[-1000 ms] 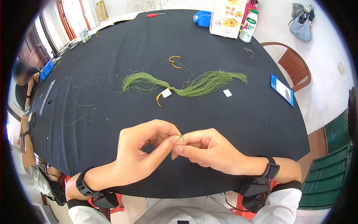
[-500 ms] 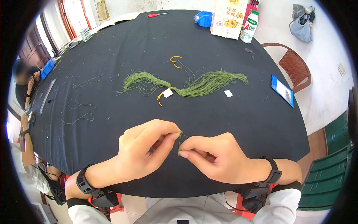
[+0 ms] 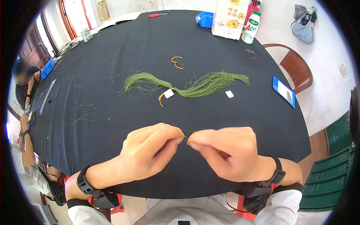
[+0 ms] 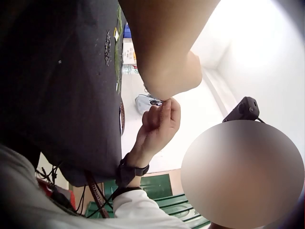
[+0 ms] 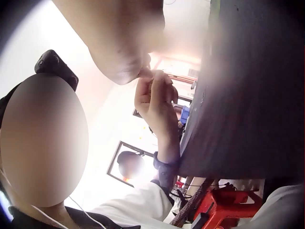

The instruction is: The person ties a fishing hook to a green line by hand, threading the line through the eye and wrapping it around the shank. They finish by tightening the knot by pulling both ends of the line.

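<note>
Both hands are raised over the near part of the black table. The left hand (image 3: 148,152) pinches a thin, dark green thread (image 3: 185,138) between thumb and forefinger. Close to its right, the right hand (image 3: 230,152) pinches the same thin thread, its fingertips a small gap away from the left ones. A fine strand (image 3: 187,130) spans between the hands. Farther off lies a bundle of green threads (image 3: 204,85), tied with yellow near its middle. In the left wrist view the right hand (image 4: 159,121) shows with its fingers curled; the thread cannot be made out there.
Loose thread loops (image 3: 80,105) lie at the left. A yellow ring (image 3: 177,62), white tags (image 3: 229,94) and a blue packet (image 3: 284,91) rest on the black cloth (image 3: 112,146). A bottle (image 3: 251,28), paper bag and blue bin (image 3: 204,18) stand at the back. Another person sits at left.
The hands met at the fingertips one second ago, then parted slightly. Since half a second ago the right hand has risen and turned, with its fingertips now level with the left hand's.
</note>
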`<action>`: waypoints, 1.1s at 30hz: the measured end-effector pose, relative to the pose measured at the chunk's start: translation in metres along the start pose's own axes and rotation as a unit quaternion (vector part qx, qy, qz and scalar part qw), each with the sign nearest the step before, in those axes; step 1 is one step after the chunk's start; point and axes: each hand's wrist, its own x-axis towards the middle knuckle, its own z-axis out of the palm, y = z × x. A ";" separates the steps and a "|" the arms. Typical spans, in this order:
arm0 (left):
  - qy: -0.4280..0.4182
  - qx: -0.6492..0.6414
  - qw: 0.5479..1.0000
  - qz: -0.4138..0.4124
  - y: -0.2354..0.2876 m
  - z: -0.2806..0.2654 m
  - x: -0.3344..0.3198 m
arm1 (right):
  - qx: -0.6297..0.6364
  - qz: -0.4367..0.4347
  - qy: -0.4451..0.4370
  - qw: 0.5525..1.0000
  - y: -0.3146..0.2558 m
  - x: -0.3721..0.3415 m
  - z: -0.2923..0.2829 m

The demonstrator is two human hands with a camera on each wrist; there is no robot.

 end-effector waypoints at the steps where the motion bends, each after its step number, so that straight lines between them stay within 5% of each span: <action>1: -0.010 0.000 1.000 0.001 0.001 -0.001 0.000 | -0.008 0.004 0.005 1.000 0.001 0.001 -0.001; 13: -0.018 -0.023 1.000 -0.003 0.004 -0.001 0.000 | 0.006 0.027 0.007 1.000 0.009 0.005 -0.005; 22: 0.015 -0.127 0.983 -0.133 -0.002 0.004 -0.006 | 0.006 0.025 0.011 1.000 0.008 0.005 -0.006; 33: -0.005 -0.128 0.987 -0.097 0.002 0.001 -0.006 | 0.053 0.076 0.005 0.996 0.012 0.005 -0.003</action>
